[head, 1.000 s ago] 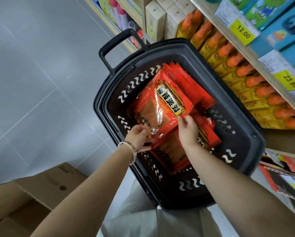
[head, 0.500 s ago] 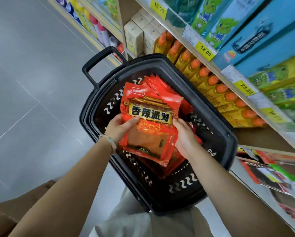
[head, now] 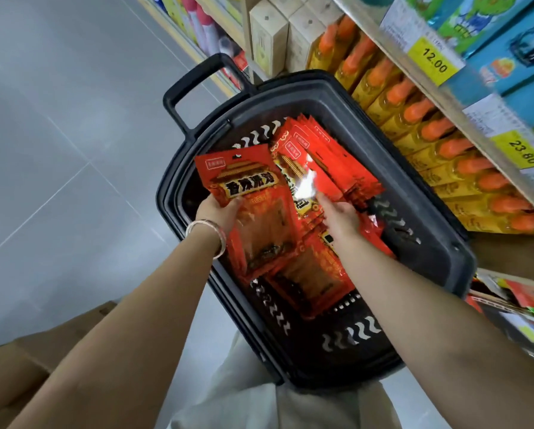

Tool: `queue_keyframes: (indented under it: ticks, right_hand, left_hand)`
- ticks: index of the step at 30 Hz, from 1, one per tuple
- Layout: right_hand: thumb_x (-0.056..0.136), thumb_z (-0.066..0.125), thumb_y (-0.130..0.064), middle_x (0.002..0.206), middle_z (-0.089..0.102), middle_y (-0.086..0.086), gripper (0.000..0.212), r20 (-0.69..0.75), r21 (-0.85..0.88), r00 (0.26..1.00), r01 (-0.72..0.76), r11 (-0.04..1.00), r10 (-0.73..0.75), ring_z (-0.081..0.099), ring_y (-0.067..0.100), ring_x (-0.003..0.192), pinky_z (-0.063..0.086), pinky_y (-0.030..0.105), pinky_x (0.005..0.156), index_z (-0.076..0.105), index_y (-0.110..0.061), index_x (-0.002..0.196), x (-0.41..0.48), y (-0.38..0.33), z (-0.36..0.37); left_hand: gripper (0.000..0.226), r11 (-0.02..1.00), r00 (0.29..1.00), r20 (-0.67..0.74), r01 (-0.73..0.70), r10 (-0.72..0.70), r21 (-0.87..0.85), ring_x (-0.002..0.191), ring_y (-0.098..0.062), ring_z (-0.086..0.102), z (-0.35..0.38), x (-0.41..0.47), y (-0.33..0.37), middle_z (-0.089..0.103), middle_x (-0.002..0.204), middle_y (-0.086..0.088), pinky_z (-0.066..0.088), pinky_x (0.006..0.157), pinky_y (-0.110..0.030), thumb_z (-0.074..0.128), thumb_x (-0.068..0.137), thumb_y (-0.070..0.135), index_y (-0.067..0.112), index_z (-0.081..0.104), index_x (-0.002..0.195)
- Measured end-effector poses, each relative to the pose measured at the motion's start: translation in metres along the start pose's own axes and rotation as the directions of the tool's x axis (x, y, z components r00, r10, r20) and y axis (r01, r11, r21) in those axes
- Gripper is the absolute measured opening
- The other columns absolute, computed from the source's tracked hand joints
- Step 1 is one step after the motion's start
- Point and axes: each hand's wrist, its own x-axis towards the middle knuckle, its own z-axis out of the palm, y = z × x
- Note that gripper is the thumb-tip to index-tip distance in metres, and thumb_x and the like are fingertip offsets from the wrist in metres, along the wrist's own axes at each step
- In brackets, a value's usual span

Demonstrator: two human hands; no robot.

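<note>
Early on, seemingly: gripping one red snack packet (head: 247, 187) in left hand (head: 219, 212) over the shopping basket (head: 445, 249), reaching straight-fingered right hand (head: 340, 216) to its packet pile (head: 337, 156); plenty left inside

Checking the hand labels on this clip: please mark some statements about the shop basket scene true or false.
1. The left hand holds a red packet. True.
2. The basket is empty. False: many more red packets lie inside it.
3. The right hand grips the basket's handle. False: it reaches onto the packets in the basket, and the handle is free.
4. The yellow bottles on the shelf beside the basket have orange caps. True.
5. A bracelet sits on the right wrist. False: it is on the left wrist.
</note>
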Motion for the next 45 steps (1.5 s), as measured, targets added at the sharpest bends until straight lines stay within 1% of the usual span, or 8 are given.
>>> queue_keyframes:
  ticks: [6,14,17,20,24,29,38,45]
  right_hand:
    - [0.086,0.067,-0.031,0.108,0.067,0.011,0.024,0.0,-0.016,0.995,0.1,0.995,-0.1,0.064,0.03,0.101,0.05,0.048,0.093,0.064,-0.013,0.101,-0.002,0.0,0.005]
    - [0.09,0.063,-0.03,0.085,0.069,-0.002,0.016,-0.034,0.097,0.991,0.131,0.987,-0.128,0.065,0.012,0.07,0.053,0.028,0.067,0.065,-0.019,0.101,-0.079,0.041,-0.05]
    - [0.089,0.062,-0.035,0.088,0.069,-0.003,0.015,-0.124,0.071,0.979,0.173,0.982,-0.163,0.067,0.02,0.084,0.053,0.036,0.081,0.064,-0.025,0.1,-0.113,0.053,-0.079]
    - [0.093,0.056,-0.038,0.079,0.064,-0.009,0.011,-0.237,-0.006,0.936,0.268,0.964,-0.261,0.063,0.02,0.084,0.046,0.027,0.073,0.061,-0.028,0.094,-0.144,0.062,-0.107]
    - [0.096,0.052,-0.031,0.084,0.063,-0.005,0.02,-0.339,-0.07,0.842,0.422,0.904,-0.42,0.057,0.014,0.081,0.034,0.023,0.064,0.065,-0.017,0.102,-0.183,0.071,-0.143]
    - [0.099,0.047,-0.021,0.077,0.056,-0.004,0.012,-0.5,0.041,0.733,0.552,0.833,-0.461,0.053,0.013,0.074,0.03,0.024,0.062,0.057,-0.015,0.1,-0.23,0.091,-0.196]
    - [0.1,0.045,-0.025,0.095,0.065,0.003,0.02,-0.752,0.121,0.51,0.73,0.673,-0.417,0.056,0.009,0.092,0.044,0.03,0.086,0.058,-0.01,0.101,-0.319,0.163,-0.357]
    - [0.098,0.049,-0.013,0.08,0.055,-0.018,0.013,-0.849,-0.145,0.236,0.757,0.638,-0.473,0.046,-0.011,0.073,0.032,-0.004,0.068,0.061,-0.009,0.095,-0.392,0.214,-0.507]
  left_hand:
    - [0.016,1.0,0.998,0.059,0.0,0.0,0.001,0.082,-0.015,0.062,-0.001,-0.009,0.0,0.064,0.085,0.009,0.047,0.076,-0.029,0.056,0.091,0.041,0.027,0.06,0.097]
    - [0.049,0.997,0.998,0.002,0.065,-0.065,0.043,0.058,-0.009,0.042,-0.01,-0.048,-0.001,0.047,0.07,0.004,0.033,0.054,-0.025,0.042,0.089,0.062,0.014,0.049,0.079]
    - [0.047,1.0,0.995,0.102,-0.001,-0.001,0.014,0.065,-0.015,0.052,-0.014,-0.07,0.001,0.054,0.083,0.0,0.042,0.065,-0.026,0.05,0.089,0.053,0.011,0.057,0.107]
    - [0.008,0.991,0.977,0.19,-0.074,0.094,-0.112,0.06,-0.011,0.061,-0.013,-0.095,0.014,0.062,0.077,0.002,0.05,0.06,-0.025,0.064,0.085,0.035,0.027,0.063,0.084]
    - [0.04,0.974,0.932,0.286,-0.193,0.221,-0.122,0.085,-0.02,0.067,-0.001,-0.137,0.041,0.072,0.081,0.006,0.053,0.087,-0.043,0.066,0.063,0.064,0.027,0.069,0.078]
    - [0.095,0.921,0.85,0.363,-0.383,0.381,-0.07,0.108,-0.028,0.061,0.018,-0.212,0.073,0.065,0.115,-0.008,0.045,0.099,-0.049,0.051,0.053,0.086,0.013,0.064,0.112]
    - [0.026,0.663,0.582,0.324,-0.694,0.746,-0.281,0.054,0.017,0.054,0.1,-0.377,0.092,0.06,0.056,0.024,0.045,0.057,-0.009,0.066,0.083,0.041,0.027,0.065,0.061]
    - [0.009,0.466,0.3,0.397,-0.768,0.867,-0.439,0.064,0.007,0.06,0.184,-0.515,0.098,0.066,0.061,0.025,0.049,0.075,-0.029,0.07,0.077,0.045,0.045,0.071,0.068]
